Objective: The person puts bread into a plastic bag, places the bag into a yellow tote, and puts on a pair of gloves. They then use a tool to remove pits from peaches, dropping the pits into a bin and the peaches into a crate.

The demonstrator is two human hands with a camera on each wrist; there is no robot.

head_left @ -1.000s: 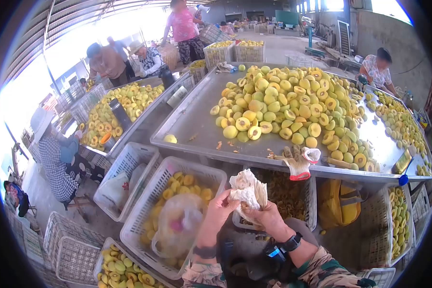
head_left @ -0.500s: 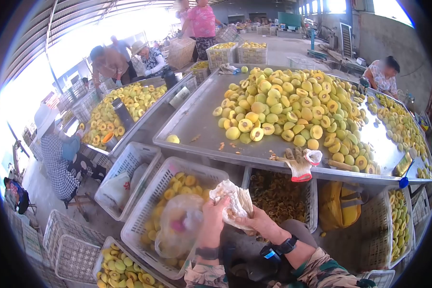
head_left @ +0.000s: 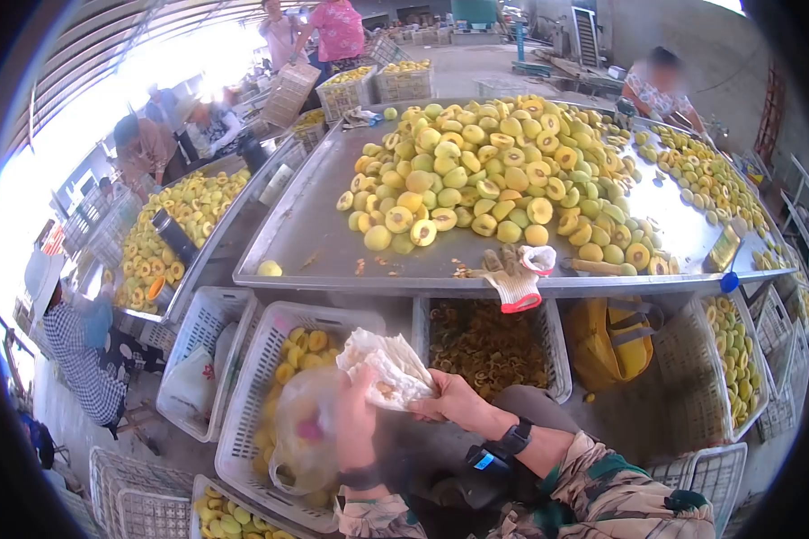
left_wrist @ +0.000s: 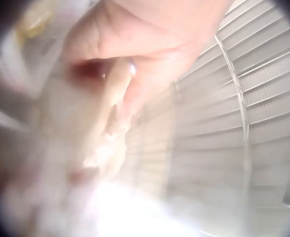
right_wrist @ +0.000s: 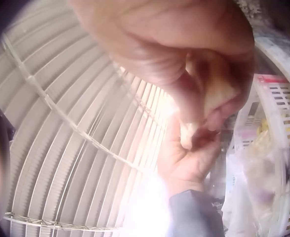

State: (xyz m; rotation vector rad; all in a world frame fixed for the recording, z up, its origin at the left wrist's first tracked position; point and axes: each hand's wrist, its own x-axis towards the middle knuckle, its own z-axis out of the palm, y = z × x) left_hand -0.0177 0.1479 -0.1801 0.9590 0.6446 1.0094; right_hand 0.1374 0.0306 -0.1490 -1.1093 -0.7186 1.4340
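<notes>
From my end I am seeing a plastic bag (head_left: 307, 429) lying on fruit (head_left: 303, 346) in a crate (head_left: 333, 316) below the worktop (head_left: 306, 225), probably for easy reach. The left hand (head_left: 358, 418), blurred in the head view, is gripping the white bundle (head_left: 386, 366); its wrist view is showing the bundle between thumb and fingers. The bundle is hanging just in front of the worktop, its loose folds seemingly calling for two hands. The right hand (head_left: 463, 402) is pinching the bundle's right side, fingers closed on it, likely steadying it. A scrap crate (head_left: 560, 368) is sitting below the worktop's near edge, probably for catching waste. On that edge a glove (head_left: 514, 286) is lying, perhaps parked to leave the fingers bare, with the fruit heap (head_left: 476, 166) spreading behind.
</notes>
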